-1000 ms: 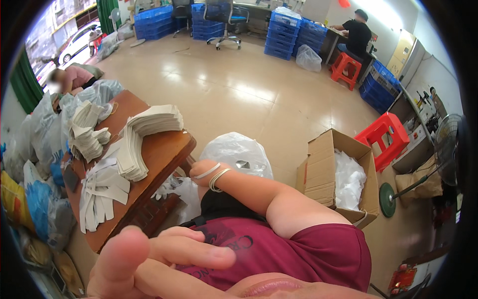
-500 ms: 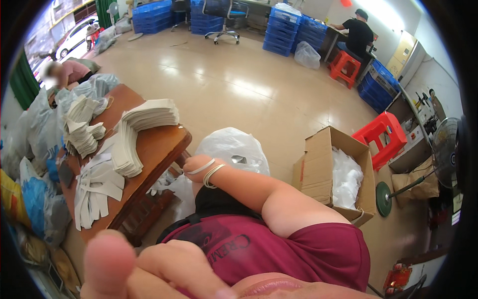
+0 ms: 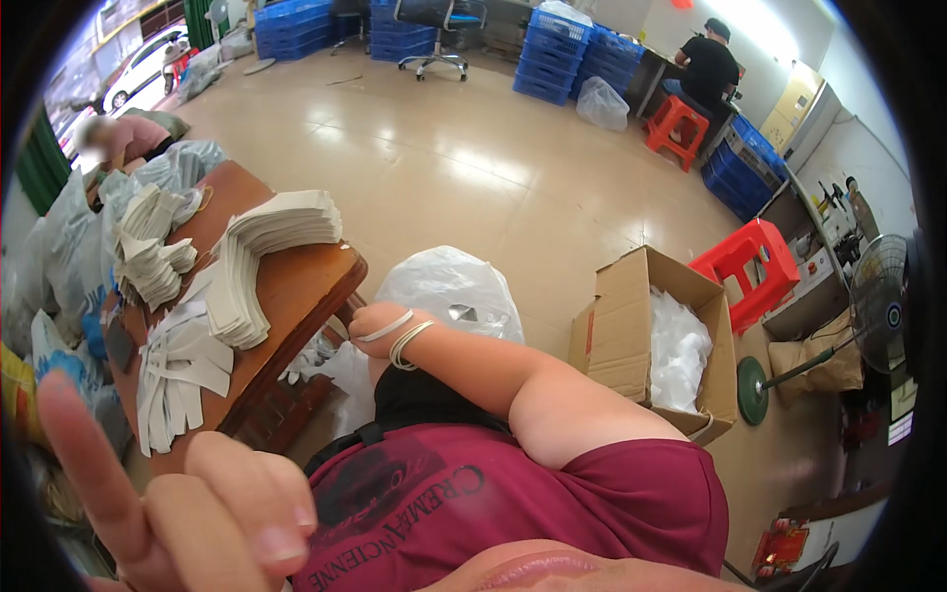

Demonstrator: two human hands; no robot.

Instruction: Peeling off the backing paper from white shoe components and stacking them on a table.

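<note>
My left hand (image 3: 197, 503) is raised close in at the lower left. One finger is stretched up, the others are bent apart from it, and nothing shows between them. My right hand (image 3: 380, 324) is low beside the near corner of a brown wooden table (image 3: 306, 286); its fingers are hidden. A white band (image 3: 387, 326) crosses that hand, and several cream bands (image 3: 407, 342) circle the wrist. Stacks of curved off-white cut pieces (image 3: 237, 296) lie on the table, with loose strips (image 3: 178, 380) near its front edge. Behind my right hand is a white plastic bag (image 3: 449, 281).
To the right stand an open cardboard box (image 3: 621, 326) with white plastic inside, a red stool (image 3: 745, 271) and a fan (image 3: 878, 306). Filled bags (image 3: 64, 257) crowd the left. Blue crates (image 3: 547, 59) line the back. One person (image 3: 705, 69) sits far right, another (image 3: 133, 138) far left.
My left hand has shifted left, its raised finger now stretched out and the others more visible. My right hand stays by the table corner. The whole view has shifted slightly.
</note>
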